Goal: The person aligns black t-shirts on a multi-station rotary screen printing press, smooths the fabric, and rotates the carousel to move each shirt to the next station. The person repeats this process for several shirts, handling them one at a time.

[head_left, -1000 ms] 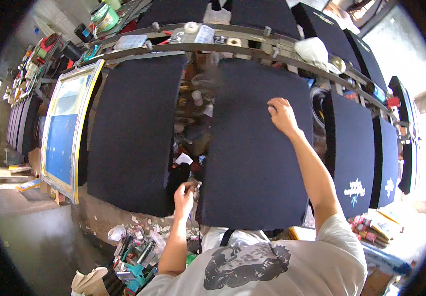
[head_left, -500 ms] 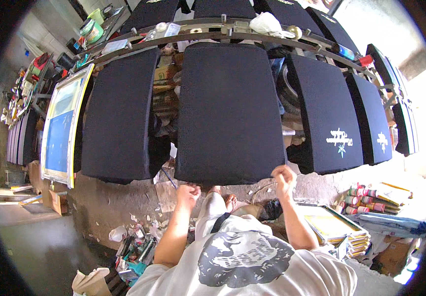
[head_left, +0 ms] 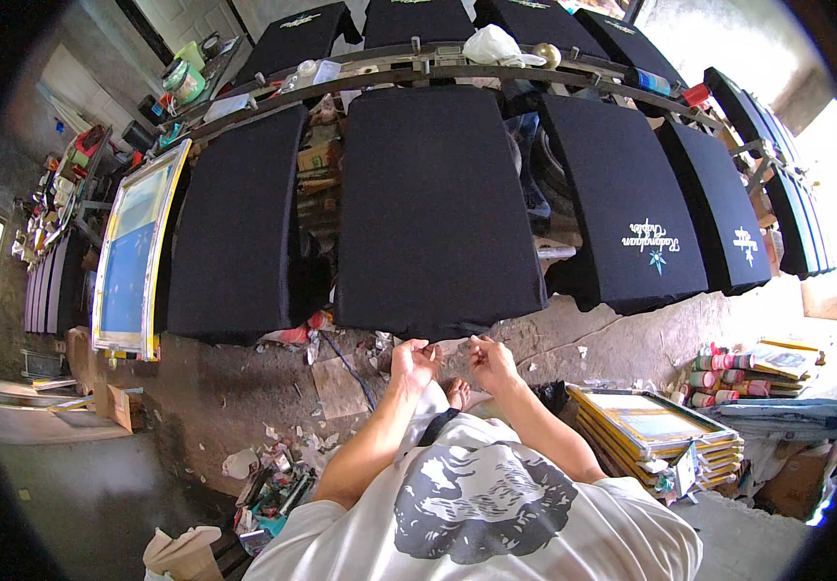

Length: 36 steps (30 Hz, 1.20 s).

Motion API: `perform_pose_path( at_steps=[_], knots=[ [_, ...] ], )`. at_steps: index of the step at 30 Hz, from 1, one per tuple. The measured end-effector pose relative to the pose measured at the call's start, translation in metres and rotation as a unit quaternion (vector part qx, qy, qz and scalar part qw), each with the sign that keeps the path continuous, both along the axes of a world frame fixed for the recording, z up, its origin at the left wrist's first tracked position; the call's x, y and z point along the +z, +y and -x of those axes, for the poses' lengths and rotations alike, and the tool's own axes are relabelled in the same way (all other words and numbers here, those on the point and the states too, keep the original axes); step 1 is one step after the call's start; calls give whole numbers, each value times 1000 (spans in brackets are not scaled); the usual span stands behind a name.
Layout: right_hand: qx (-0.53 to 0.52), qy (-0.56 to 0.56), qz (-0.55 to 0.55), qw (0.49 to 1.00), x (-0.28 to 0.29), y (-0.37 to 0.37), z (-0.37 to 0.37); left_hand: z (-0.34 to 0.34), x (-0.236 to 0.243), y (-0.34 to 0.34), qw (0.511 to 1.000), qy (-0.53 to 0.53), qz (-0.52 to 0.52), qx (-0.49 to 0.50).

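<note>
In front of me a black T-shirt [head_left: 438, 208] lies stretched over a long flat board, smooth and without print on top. Its loose hem hangs at the board's near end. Both hands are at that hem, a short way apart. My left hand [head_left: 412, 364] is closed with thumb and fingertips pinching the edge of the cloth. Just to its right, my right hand [head_left: 496, 365] is also closed, fingertips curled at the same edge. How much fabric each hand grips is partly hidden.
A black shirt on a board [head_left: 234, 223] stands left, with a framed printing screen [head_left: 137, 257] beside it. To the right are shirts with white print [head_left: 626, 194]. A metal rail [head_left: 370, 77] runs behind. Stacked frames [head_left: 651, 426] and littered scraps [head_left: 278, 484] lie on the floor.
My right hand has moved left from the board's near right corner, and my left hand has shifted right. They are now close together at the middle of the hem. The view has shifted slightly.
</note>
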State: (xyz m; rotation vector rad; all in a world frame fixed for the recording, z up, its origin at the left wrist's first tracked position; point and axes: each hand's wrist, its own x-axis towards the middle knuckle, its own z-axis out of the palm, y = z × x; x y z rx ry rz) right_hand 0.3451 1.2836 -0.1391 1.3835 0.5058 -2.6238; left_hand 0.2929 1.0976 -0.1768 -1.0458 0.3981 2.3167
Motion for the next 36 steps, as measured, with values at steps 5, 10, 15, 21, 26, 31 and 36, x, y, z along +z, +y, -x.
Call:
perform_pose_path(
  at_steps=[5,10,15,21,26,31,36],
  knots=[
    [37,12,-57,998,12,-3,-2,0,13,4,999,32,-13,41],
    [51,73,-56,994,10,-2,-2,-1,14,9,996,-5,2,88],
    [59,59,-74,994,14,-5,4,2,-3,-1,988,24,-107,108],
    [51,40,-71,995,13,-3,6,25,12,-16,978,-27,-67,195],
    [77,34,-99,992,14,8,8,26,2,-17,991,-34,-1,131],
    [-44,135,-217,966,22,52,11,38,-4,-49,968,-87,219,90],
    [-173,107,-24,979,54,100,23,59,67,-77,958,79,131,244]
  ],
)
